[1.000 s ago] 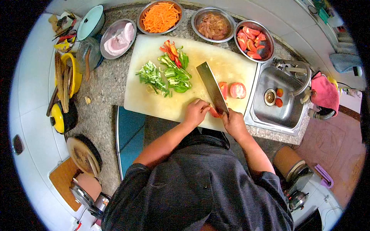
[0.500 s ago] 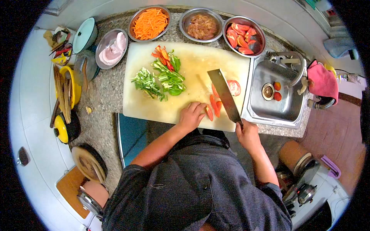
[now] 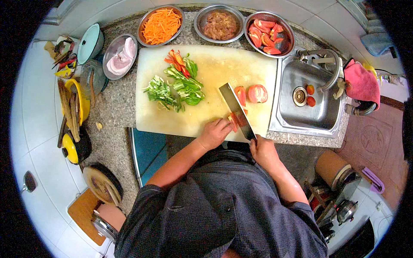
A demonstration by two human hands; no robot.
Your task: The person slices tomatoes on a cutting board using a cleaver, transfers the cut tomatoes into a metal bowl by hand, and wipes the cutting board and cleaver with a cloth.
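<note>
Tomato wedge (image 3: 232, 122) lies at the cutting board's (image 3: 193, 124) near edge, against my left hand's (image 3: 216, 132) bunched fingers; pinching, I can't tell. My right hand (image 3: 262, 148) clutches the knife (image 3: 236, 107). Sliced pieces (image 3: 266, 39) fill a bowl (image 3: 287, 46) beyond the board; a big chunk (image 3: 257, 93) on it isn't yet in wedges.

A speckled stone counter (image 3: 112, 103) runs from the lower left of the frame across to the right. On it, mid-frame, lies a pale cutting board (image 3: 185, 122). Along the top stand a carrot bowl (image 3: 160, 45), a meat-strip bowl (image 3: 219, 41) and a tomato bowl (image 3: 285, 44). A steel sink (image 3: 288, 116) is set in at right; a yellow-lidded pot (image 3: 70, 146) stands left.
</note>
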